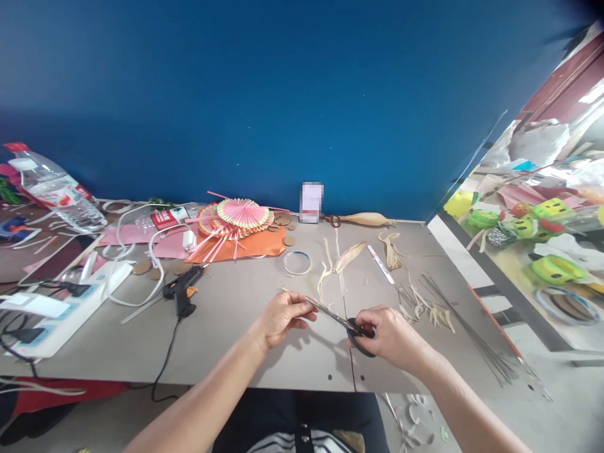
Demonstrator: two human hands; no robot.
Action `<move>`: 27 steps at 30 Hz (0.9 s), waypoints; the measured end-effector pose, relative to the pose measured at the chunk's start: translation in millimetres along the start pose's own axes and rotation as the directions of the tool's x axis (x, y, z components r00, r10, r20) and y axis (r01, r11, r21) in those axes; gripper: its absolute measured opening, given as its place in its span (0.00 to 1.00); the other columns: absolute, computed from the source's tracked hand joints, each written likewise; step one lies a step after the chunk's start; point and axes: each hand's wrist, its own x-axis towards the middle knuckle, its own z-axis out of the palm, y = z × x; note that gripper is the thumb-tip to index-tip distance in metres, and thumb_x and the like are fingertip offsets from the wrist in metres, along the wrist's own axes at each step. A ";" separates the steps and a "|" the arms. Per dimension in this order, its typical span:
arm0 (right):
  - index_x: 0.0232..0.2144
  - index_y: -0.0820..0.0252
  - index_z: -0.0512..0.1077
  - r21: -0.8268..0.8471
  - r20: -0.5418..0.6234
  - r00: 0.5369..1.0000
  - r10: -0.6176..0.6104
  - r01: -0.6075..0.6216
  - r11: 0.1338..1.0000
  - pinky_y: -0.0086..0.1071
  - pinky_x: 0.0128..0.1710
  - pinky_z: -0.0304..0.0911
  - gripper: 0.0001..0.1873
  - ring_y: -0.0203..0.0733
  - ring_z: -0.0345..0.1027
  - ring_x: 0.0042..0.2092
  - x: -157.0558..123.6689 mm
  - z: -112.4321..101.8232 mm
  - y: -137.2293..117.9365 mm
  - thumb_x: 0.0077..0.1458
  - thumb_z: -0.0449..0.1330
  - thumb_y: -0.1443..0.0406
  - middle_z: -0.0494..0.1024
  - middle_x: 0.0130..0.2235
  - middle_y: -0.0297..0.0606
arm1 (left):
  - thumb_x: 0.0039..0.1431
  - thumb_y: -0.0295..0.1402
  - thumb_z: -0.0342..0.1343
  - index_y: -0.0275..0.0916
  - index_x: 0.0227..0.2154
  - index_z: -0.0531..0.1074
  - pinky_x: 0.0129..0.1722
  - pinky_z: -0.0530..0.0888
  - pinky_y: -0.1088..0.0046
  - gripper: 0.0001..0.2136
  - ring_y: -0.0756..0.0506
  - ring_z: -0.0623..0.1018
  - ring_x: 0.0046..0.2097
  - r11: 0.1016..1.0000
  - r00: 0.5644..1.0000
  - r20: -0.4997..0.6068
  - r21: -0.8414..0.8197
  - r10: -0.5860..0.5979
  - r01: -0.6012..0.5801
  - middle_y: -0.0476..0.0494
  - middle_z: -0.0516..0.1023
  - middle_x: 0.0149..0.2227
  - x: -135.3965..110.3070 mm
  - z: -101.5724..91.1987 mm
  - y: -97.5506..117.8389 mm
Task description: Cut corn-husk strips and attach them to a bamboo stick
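Note:
Black-handled scissors (360, 335) are held in my right hand (389, 333), its fingers wrapped round the loops. Their blades point left, to the fingertips of my left hand (287, 316). That hand is closed in a pinch over the tabletop; whatever it holds is too small to make out. Beyond the hands lie a dry corn husk (350, 257) with pale strips, a roll of tape (297, 263) and a white marker pen (380, 265). Bundled husk pieces (389, 250) rest farther back on the right.
On the left are a black glue gun (180, 293), a white power strip (70, 314) with cables, and plastic bottles (59, 189). Pink paper fans (243, 217) lie on orange paper (259, 243). A phone (311, 202) leans against the blue wall. Thin wires (476, 336) lie at right.

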 end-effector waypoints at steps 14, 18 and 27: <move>0.16 0.58 0.65 0.052 0.014 1.000 0.027 -0.027 0.998 0.24 0.22 0.47 0.09 0.32 0.57 0.23 0.7 -4.2 -2.6 0.42 0.56 0.61 0.66 0.18 0.30 | 0.41 0.31 0.60 0.32 0.25 0.72 0.22 0.68 0.82 0.08 0.51 0.74 0.28 1.000 1.000 0.004 0.010 -0.011 0.011 0.43 0.75 0.28 0.7 -1.1 0.7; 0.17 0.59 0.65 0.024 -0.006 1.000 0.002 -0.002 1.000 0.25 0.24 0.48 0.09 0.33 0.59 0.25 1.4 -5.1 -4.7 0.41 0.57 0.60 0.68 0.20 0.31 | 0.41 0.32 0.60 0.32 0.26 0.73 0.22 0.68 0.82 0.08 0.51 0.74 0.28 1.000 1.000 0.005 0.026 -0.004 0.004 0.43 0.75 0.27 1.1 -1.1 1.5; 0.22 0.61 0.66 0.644 0.016 0.984 0.177 -0.146 0.751 0.26 0.22 0.51 0.12 0.32 0.57 0.23 8.4 11.4 -0.6 0.43 0.57 0.57 0.67 0.21 0.32 | 0.42 0.30 0.59 0.31 0.25 0.72 0.20 0.69 0.84 0.07 0.52 0.74 0.28 0.998 1.000 -0.023 -0.054 -0.014 0.013 0.43 0.75 0.29 2.3 0.3 0.1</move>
